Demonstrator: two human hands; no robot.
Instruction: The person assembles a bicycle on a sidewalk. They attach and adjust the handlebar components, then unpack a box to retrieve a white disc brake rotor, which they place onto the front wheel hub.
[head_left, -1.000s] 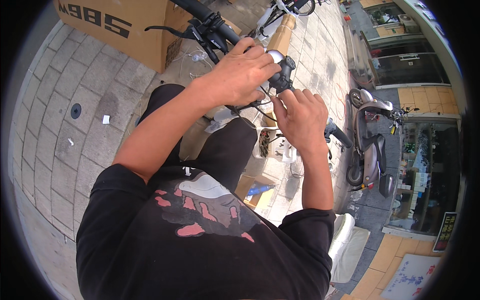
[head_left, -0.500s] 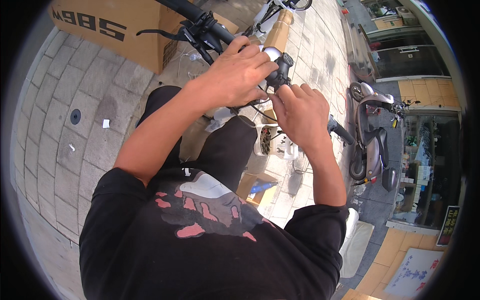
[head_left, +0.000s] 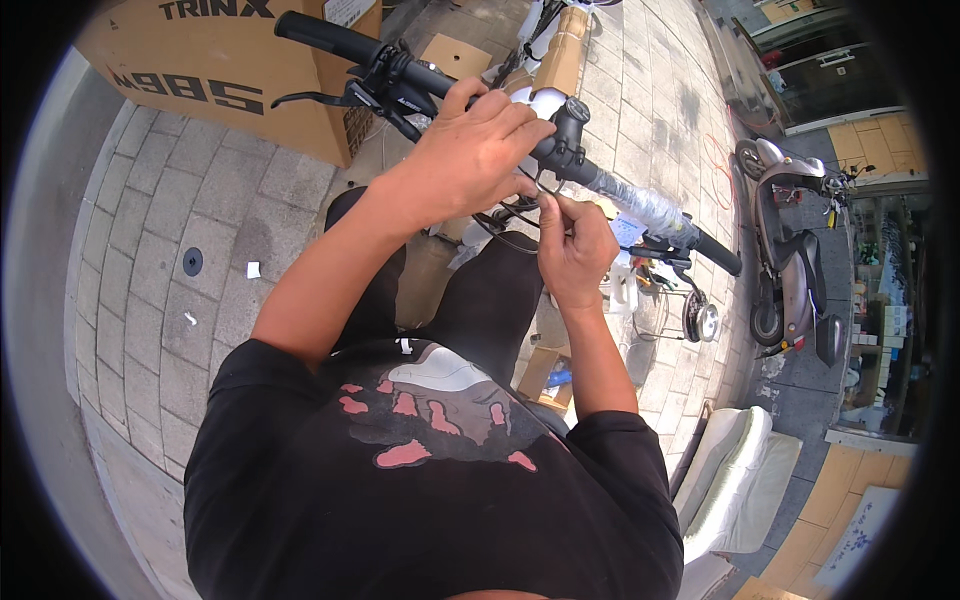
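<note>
- Background: paved ground point(head_left: 215, 190); carton point(head_left: 230, 65) upper left, scooter point(head_left: 785, 260) right.
- Handlebar point(head_left: 432, 78), upper centre, sits in its stem point(head_left: 568, 125); brake lever point(head_left: 310, 98) fitted.
- Left hand point(head_left: 480, 150): grip closed over handlebar.
- Right hand point(head_left: 580, 245): grip narrow, apparently pinching cable point(head_left: 520, 208).
- Judged unfinished: cable; plastic wrap point(head_left: 645, 207) remains.
</note>
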